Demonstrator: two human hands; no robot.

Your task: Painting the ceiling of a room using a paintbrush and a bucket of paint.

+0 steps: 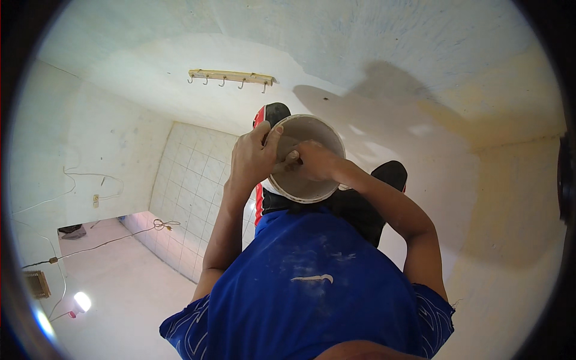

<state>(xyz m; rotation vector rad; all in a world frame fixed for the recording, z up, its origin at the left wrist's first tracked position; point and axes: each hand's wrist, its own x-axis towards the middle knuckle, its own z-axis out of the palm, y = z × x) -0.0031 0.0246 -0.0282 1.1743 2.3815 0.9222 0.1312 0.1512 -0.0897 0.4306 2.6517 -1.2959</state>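
A pale, round bucket (306,192) with residue on its inner wall is held in front of me at centre, above my dark-clad legs and shoes (389,175). My left hand (255,150) is closed over the bucket's left rim, thumb toward the inside. My right hand (315,162) is down inside the bucket, its fingers curled; what they hold is too hidden to make out. My blue shirt (312,258) has pale dusty smears on it.
A wooden rail with metal hooks (231,76) is fixed beyond the bucket. White tiles (192,174) line the left side, crossed by a cable (105,242). A lit bulb (82,301) is at lower left. A stained yellowish surface (504,198) is to the right.
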